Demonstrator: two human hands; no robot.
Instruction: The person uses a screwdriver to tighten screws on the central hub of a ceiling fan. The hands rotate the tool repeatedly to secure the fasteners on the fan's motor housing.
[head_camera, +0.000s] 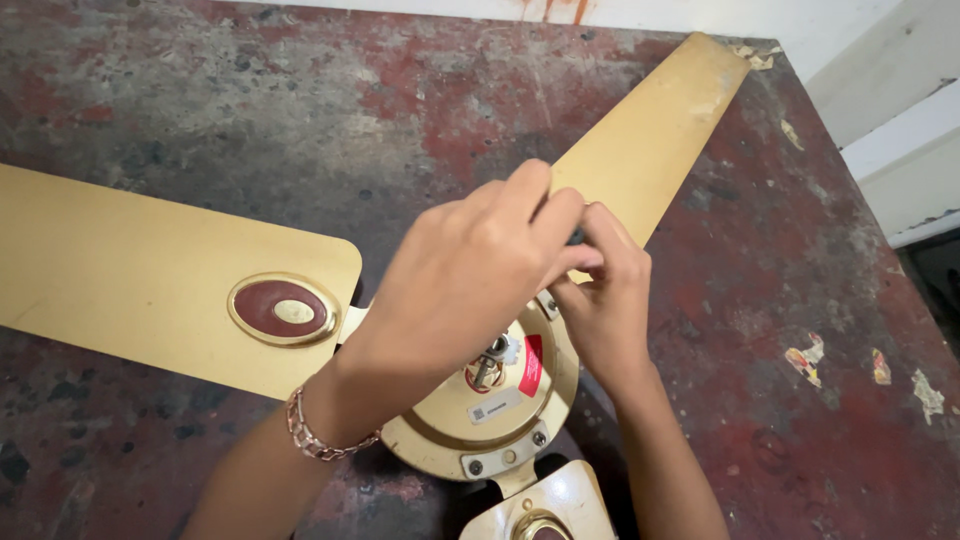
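Both hands meet over the gold ceiling fan motor (500, 400): left hand (470, 270) and right hand (605, 295) pinch something small and dark at two o'clock; blades (150, 270) lie on the worn surface (800, 250).

left hand (470, 270) arched over, fingertips meeting right hand (605, 300)

Your left hand (455, 280): rose-gold chain-link bracelet (318, 437) on the wrist. Right hand (605, 300): nothing worn. Both forearms bare, no sleeves.
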